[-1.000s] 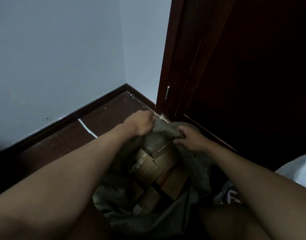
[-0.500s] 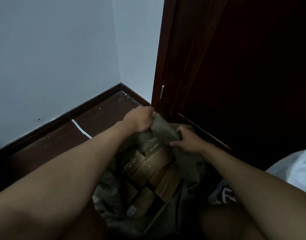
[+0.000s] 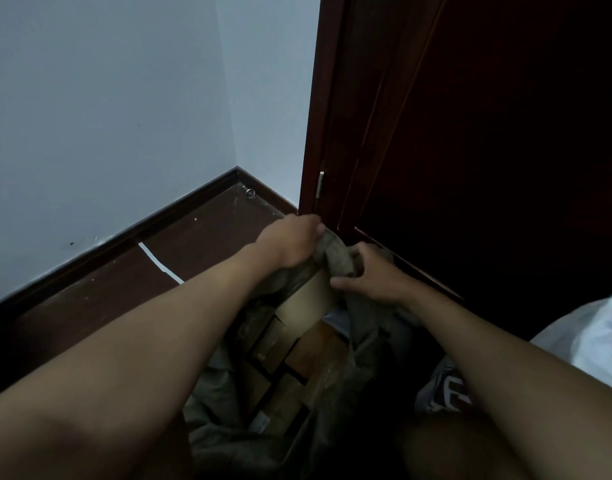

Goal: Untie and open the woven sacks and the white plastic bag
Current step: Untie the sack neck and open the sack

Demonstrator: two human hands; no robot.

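The woven sack (image 3: 335, 258) sits on the dark floor (image 3: 100, 306) by the brown door (image 3: 470, 133), and its bunched top is now pulled up higher than before. The left hand (image 3: 290, 242) and the right hand (image 3: 370, 275) both grip that top tightly, closer together now. A white bag (image 3: 595, 337) lies at the right, near pale walls (image 3: 90, 116).

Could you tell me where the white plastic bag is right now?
The white plastic bag sits at the head view's right edge, beside the right forearm, below the dark door.
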